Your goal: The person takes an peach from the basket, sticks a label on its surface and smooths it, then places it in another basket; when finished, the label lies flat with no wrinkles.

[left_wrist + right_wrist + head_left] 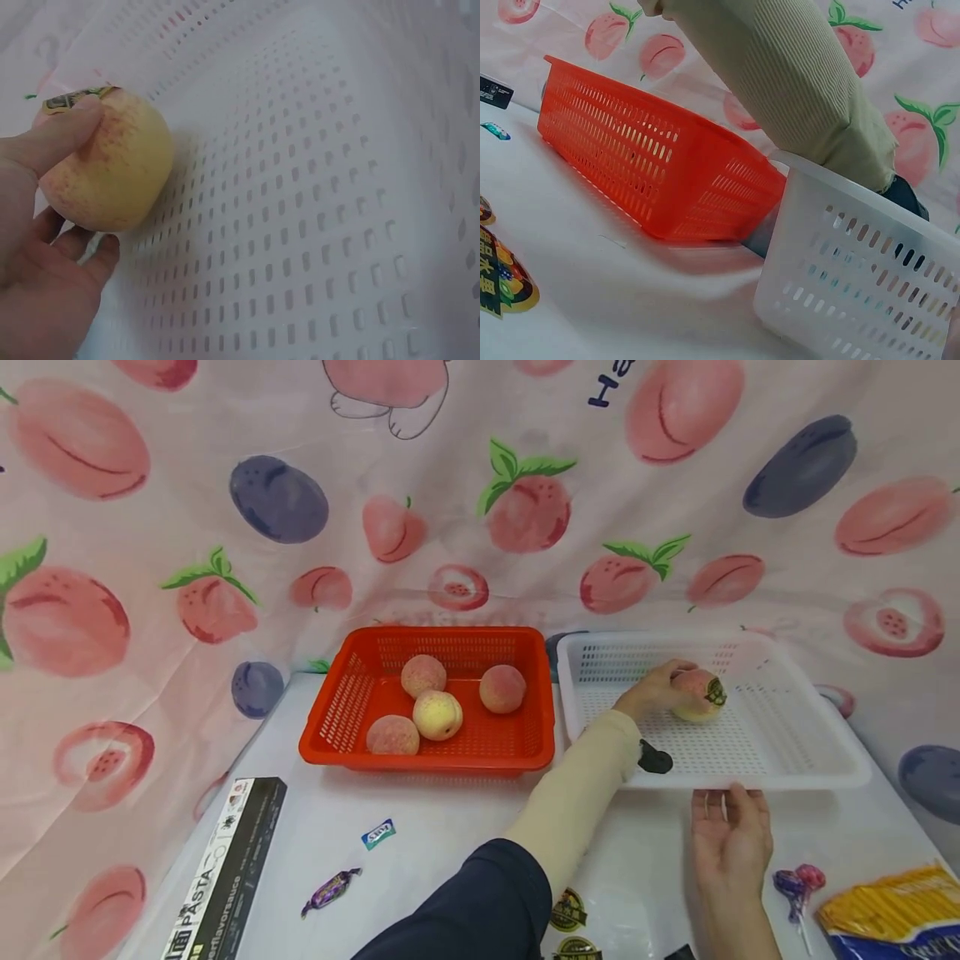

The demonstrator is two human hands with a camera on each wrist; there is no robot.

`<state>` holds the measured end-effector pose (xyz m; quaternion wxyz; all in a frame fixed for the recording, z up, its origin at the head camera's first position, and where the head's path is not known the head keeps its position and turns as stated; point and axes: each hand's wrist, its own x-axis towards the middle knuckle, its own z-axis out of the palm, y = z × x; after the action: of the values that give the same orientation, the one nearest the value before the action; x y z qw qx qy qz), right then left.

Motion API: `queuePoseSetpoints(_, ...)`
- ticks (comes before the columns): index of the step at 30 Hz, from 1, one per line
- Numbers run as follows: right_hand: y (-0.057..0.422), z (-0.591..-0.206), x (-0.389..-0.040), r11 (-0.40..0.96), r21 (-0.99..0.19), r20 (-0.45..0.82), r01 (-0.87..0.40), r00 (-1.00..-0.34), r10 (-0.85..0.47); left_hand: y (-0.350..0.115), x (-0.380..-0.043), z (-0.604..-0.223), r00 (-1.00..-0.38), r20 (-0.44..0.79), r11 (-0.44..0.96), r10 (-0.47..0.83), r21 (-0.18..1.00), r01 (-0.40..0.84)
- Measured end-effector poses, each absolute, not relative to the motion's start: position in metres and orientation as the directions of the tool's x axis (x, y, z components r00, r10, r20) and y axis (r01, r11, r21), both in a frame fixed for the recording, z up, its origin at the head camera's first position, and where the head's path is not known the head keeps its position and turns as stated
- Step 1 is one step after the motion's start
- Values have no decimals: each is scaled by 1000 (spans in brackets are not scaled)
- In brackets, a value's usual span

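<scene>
My left hand (660,687) reaches into the white basket (846,760) and holds a peach (124,165), yellow with a red flush. In the left wrist view, the thumb lies over a dark-and-gold sticker (75,99) on the peach, with the other fingers curled beneath. Palm up, my right hand (731,843) grips the front rim of the white basket, its fingertips partly hidden under the edge. To the left stands a red basket (322,739) holding several peaches (438,715).
A black-and-white pasta box (225,868) lies at the left, near a purple wrapped candy (331,892) and a small blue-green packet (378,834). Lollipops (799,883) and a yellow-and-blue bag (892,910) sit at the right. Round stickers (568,910) lie at the front. Fruit-print cloth hangs behind.
</scene>
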<state>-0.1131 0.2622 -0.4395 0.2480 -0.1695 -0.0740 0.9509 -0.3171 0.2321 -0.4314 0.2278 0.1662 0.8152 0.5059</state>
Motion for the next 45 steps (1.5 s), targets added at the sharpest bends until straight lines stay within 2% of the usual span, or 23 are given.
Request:
queuePoseSetpoints(7,260,-444,-108,-884,-194,-265,-425,-845,465,218,-309,-421,-781,-304,518,546,855,29)
queuePoseSetpoints(14,259,-443,-111,-870,-243,-224,-430,-847,481,199,-312,-403,-744,-208,404,635,910,90)
queuePoseSetpoints(21,264,-443,-112,-859,-217,-220,-464,-834,506,171,-298,-380,-754,-190,353,628,934,58)
queuePoseSetpoints(29,264,-446,-115,-856,-245,-182,-455,-846,501,97,-251,-357,-693,-39,98,720,994,47)
queuePoseSetpoints(36,264,-444,-117,-843,-304,-199,-444,-835,512,54,-216,-362,-700,66,-194,711,975,-104)
queuePoseSetpoints(40,264,-438,-117,-816,-350,-269,-461,-785,559,39,-205,-377,-710,71,-308,701,928,-211)
queuePoseSetpoints(45,257,-435,-114,-754,-454,-329,-475,-697,637,12,-184,-396,-727,56,-377,685,880,-288)
